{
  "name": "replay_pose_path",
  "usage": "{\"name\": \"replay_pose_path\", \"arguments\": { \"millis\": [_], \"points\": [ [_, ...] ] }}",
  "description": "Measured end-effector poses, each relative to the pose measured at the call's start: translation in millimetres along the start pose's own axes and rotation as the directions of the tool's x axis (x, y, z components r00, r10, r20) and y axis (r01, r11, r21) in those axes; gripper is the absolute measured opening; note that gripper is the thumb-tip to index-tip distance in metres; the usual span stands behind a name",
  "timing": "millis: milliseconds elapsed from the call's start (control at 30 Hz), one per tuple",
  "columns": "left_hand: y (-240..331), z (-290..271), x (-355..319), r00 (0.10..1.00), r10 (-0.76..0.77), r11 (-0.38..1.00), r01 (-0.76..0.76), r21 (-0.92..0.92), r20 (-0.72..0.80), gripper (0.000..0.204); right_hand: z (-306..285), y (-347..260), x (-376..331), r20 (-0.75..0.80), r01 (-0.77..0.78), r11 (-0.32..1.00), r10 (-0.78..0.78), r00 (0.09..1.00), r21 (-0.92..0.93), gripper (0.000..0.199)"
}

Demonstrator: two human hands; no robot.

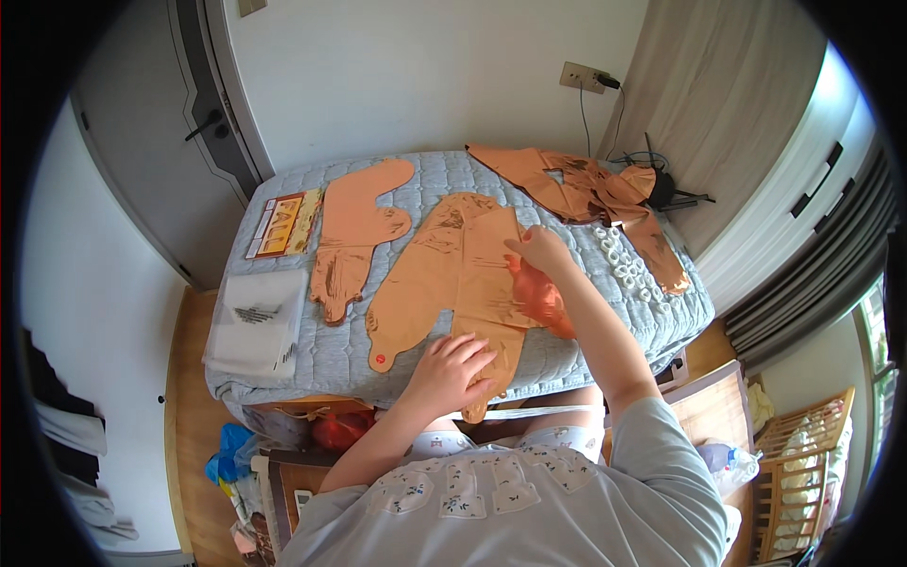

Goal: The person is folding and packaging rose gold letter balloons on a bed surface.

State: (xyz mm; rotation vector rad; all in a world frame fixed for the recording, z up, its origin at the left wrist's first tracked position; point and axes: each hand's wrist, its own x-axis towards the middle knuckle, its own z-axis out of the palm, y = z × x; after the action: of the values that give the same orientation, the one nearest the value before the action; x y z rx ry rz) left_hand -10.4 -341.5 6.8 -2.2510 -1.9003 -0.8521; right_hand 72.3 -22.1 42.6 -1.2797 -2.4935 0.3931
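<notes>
1. White walls, a grey door (189, 123) at the left and a beige curtain (699, 85) at the right enclose a bed with a quilted grey cover (321, 364) that serves as the work surface; wooden floor shows beside it.
2. Across the middle of the cover lies a large flat copper-coloured foil balloon (444, 274), uninflated and creased.
3. The left hand (452, 370) rests palm-down on the balloon's near end, fingers spread and pressing the foil flat.
4. The right hand (540, 250) reaches further up the same balloon, fingers curled at its right edge (whether they pinch the foil, I cannot tell).
5. A second copper foil shape (357, 231) lies just to the left, and more crumpled foil pieces (586, 189) at the far right corner.
6. A folded clear plastic bag (257, 321) lies at the left edge, a printed card (282, 225) beyond it.
</notes>
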Motion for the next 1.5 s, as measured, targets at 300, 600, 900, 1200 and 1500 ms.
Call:
{"name": "replay_pose_path", "arguments": {
  "millis": [300, 600, 900, 1200, 1500],
  "points": [
    [0, 5, 10, 0.998, 0.019, 0.999, -0.017, -0.045, 0.053, 0.050, -2, -7, 0, 0.013, -0.104, 0.594, 0.154, 0.988, 0.798, 0.038],
    [-19, 13, 31, 0.998, -0.051, 0.998, 0.052, -0.025, 0.037, 0.048, -11, -39, -4, -0.629, 0.644, 0.765, -0.485, 0.607, 0.032, 0.046],
    [-4, 14, 24, 0.996, -0.073, 0.997, 0.073, 0.005, -0.044, 0.044, 23, -18, -1, -0.230, 0.141, 0.989, -0.146, 0.962, -0.042, 0.066],
    [4, 20, 24, 0.996, 0.019, 1.000, -0.016, 0.026, -0.085, 0.043, 7, -25, 22, -0.288, 0.339, 0.583, -0.182, 0.940, 0.738, 0.050],
    [5, 20, 19, 0.987, -0.082, 0.994, 0.090, 0.056, -0.136, 0.046, -1, -21, 30, -0.313, 0.402, 0.494, -0.255, 0.915, 0.771, 0.046]
  ]
}}
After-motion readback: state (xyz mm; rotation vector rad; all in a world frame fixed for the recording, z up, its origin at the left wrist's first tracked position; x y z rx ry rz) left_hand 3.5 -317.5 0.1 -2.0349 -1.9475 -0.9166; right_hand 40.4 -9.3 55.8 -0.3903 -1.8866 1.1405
